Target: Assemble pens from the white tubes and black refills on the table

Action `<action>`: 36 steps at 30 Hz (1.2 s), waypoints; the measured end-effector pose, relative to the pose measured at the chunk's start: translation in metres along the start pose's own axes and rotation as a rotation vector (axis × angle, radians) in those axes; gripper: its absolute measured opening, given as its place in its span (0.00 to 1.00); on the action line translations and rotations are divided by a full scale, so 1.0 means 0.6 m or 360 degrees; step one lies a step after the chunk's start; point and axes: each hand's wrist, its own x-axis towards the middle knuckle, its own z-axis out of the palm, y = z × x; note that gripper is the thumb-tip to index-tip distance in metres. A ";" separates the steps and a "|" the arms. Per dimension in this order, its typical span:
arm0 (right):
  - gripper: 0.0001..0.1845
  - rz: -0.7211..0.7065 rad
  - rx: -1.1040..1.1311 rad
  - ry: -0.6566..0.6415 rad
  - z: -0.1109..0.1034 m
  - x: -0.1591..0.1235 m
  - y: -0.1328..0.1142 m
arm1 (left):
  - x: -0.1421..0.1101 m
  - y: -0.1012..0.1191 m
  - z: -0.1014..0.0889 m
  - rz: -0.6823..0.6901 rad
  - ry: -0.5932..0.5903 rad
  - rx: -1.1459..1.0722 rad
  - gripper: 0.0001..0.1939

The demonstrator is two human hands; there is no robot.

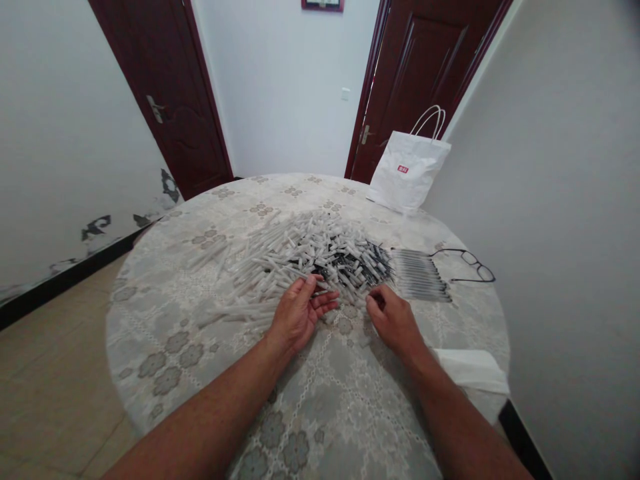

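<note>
My left hand (299, 312) is at the near edge of a heap of pen parts. Its thumb and index finger close on what looks like a pale pen barrel, while the other fingers curve loosely below. To the right, my right hand (393, 319) is closed in a pinch just above the tablecloth; anything between its fingertips is too small to make out. The heap holds many translucent pen barrels (255, 267), short whitish pen caps (320, 240) and thin dark refills (377, 263). A row of assembled-looking pens (423, 275) lies side by side right of the heap.
Eyeglasses (470, 260) lie beyond the row of pens. A white paper bag (410, 170) stands at the back right of the round table (165, 320) with its patterned cloth. Folded white paper or tissue (473, 370) rests near the right edge, beside my right forearm.
</note>
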 end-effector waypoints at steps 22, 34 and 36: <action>0.14 0.0159 0.1149 -0.0304 0.006 -0.021 -0.029 | -0.015 -0.028 0.010 -0.0127 -0.0130 0.0078 0.14; 0.12 0.0145 0.1222 -0.0276 0.007 -0.025 -0.031 | -0.014 -0.031 0.009 -0.0087 -0.0166 0.0111 0.12; 0.12 0.0152 0.1226 -0.0270 0.006 -0.024 -0.031 | -0.013 -0.031 0.007 -0.0093 -0.0165 0.0118 0.12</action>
